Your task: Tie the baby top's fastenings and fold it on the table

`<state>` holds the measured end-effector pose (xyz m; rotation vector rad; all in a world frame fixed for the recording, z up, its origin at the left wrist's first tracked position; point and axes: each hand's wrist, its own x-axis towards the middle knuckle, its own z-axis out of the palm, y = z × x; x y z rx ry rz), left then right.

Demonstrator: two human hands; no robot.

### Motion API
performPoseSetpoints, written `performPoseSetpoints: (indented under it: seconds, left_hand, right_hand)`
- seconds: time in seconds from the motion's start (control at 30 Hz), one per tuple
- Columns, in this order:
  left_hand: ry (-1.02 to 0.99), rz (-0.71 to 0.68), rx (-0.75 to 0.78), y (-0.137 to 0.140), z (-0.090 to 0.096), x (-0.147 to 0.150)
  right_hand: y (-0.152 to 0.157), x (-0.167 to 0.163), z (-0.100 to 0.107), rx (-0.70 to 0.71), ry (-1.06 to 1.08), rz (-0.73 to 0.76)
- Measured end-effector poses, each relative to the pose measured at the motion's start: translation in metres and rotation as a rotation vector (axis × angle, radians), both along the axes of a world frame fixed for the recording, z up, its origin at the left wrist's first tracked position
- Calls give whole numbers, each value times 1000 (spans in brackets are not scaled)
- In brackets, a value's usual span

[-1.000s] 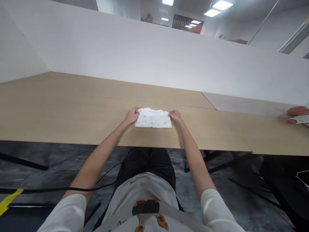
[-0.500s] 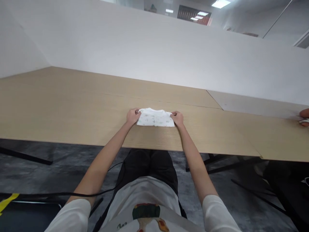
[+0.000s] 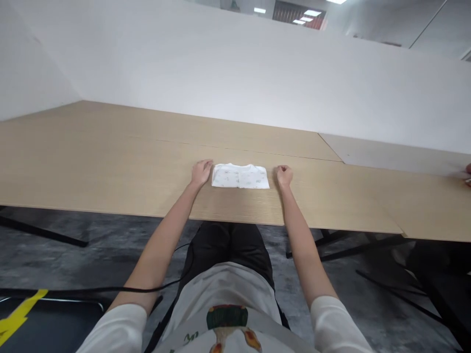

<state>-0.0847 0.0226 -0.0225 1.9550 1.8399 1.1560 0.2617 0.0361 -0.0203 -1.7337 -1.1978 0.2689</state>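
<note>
A small white baby top (image 3: 240, 177) with faint prints lies folded into a flat, wide rectangle on the wooden table (image 3: 140, 162). Its neckline faces the far side, and a vertical line runs down its middle. Just off its left edge rests my left hand (image 3: 201, 172), fingers stretched out on the tabletop and holding nothing. My right hand (image 3: 284, 175) is a short way beyond the right edge, its fingers curled in with nothing visible in them.
A white wall (image 3: 206, 68) rises behind the table, and a pale grey panel (image 3: 390, 156) continues it at the right. Part of another person's hand (image 3: 468, 169) shows at the right edge. A black cable (image 3: 110, 289) crosses by my left arm, above a black chair (image 3: 55, 323).
Both hands have let go of the baby top's sides. My right hand has moved off to the right, while the left has opened beside the cloth. The camera has shifted slightly.
</note>
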Motion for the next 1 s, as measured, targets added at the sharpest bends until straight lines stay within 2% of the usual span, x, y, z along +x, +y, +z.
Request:
performPoseSetpoints:
  seconds: [0.07,0.13,0.27,0.47,0.8,1.0]
  left_hand:
    - [25,-99,4,0,-1,1]
    - [44,-140,-3,0,-3,1]
    - [42,-124,-33,1,-3,-1]
    - [46,-130,-42,2,-4,0]
    - [-7,-170,-54,2,-4,0]
    - [-19,-181,25,-1,0,2]
  right_hand:
    - [0,-3,-2,14,6,57]
    - [0,-8,-5,40,-12,185]
    - [0,-17,-9,27,-91,421]
    - [-2,-14,-8,-36,-183,554]
    - [-3,-17,-3,-55,-197,529]
    - [-1,-17,-3,26,-130,471]
